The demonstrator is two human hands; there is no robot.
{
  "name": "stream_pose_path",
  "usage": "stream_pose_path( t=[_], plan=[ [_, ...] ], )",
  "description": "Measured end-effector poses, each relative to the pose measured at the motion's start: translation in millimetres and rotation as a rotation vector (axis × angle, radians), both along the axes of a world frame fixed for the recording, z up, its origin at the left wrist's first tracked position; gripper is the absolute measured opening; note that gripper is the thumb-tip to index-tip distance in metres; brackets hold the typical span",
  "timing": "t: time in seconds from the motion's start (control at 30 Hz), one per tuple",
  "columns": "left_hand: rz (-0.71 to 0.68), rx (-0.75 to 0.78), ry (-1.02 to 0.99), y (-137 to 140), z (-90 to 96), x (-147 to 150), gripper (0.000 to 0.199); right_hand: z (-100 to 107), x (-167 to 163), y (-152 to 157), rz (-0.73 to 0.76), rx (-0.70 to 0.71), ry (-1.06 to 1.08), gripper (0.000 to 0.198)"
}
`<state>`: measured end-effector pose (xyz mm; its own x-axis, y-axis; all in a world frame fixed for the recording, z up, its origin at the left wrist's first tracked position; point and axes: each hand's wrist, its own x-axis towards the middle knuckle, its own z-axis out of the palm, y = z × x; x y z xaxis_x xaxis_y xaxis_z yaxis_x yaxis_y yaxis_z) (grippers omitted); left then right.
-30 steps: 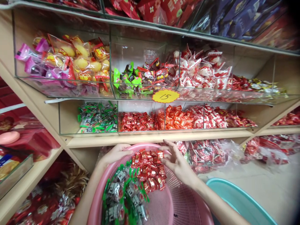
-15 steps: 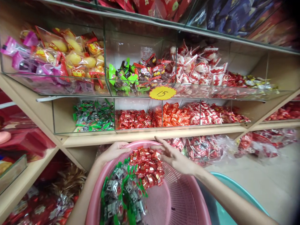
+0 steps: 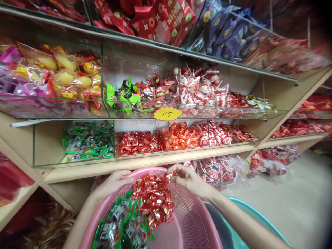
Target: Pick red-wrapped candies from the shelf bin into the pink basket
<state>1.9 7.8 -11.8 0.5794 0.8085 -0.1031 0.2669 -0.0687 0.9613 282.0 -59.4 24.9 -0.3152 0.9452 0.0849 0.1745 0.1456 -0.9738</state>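
Note:
A pink plastic basket with mesh sides is tilted below the lowest shelf. My left hand is closed over its far left rim. Inside lie red wrapped candies, bunched against the far wall, and green-and-clear wrapped candies at the left. My right hand is above the far right rim, thumb and fingers pinching a small red wrapped candy at the edge of the red pile.
Glass-fronted bins hold red candies, green candies and orange-red candies. A yellow price tag reads 15. Bagged candies lie under the shelf. A teal tub stands behind my right forearm.
My right fingers have gone from spread over the red candies to pinching one at the rim. The camera view has shifted, showing more of the upper shelf. My left hand stays on the rim.

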Motion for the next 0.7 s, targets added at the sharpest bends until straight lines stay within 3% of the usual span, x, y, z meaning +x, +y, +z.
stream_pose_path(
  t=[0.13, 0.27, 0.47, 0.6, 0.7],
  plan=[
    [-0.013, 0.011, -0.004, 2, 0.4, 1, 0.030, 3, 7, 1, -0.029, 0.045, 0.049, 0.026],
    [-0.032, -0.001, 0.003, 4, -0.1, 2, 0.033, 5, 11, 0, 0.006, -0.020, 0.149, 0.038],
    [-0.040, -0.015, 0.010, 2, 3.7, 4, 0.032, 10, 16, -5, 0.016, -0.016, 0.149, 0.035],
    [-0.021, -0.031, 0.019, -1, 6.4, 5, 0.032, 1, 12, -17, 0.017, -0.205, 0.222, 0.038],
    [-0.019, -0.037, 0.013, -3, 6.7, 5, 0.031, -19, 1, -31, -0.044, -0.356, 0.258, 0.045]
  ],
)
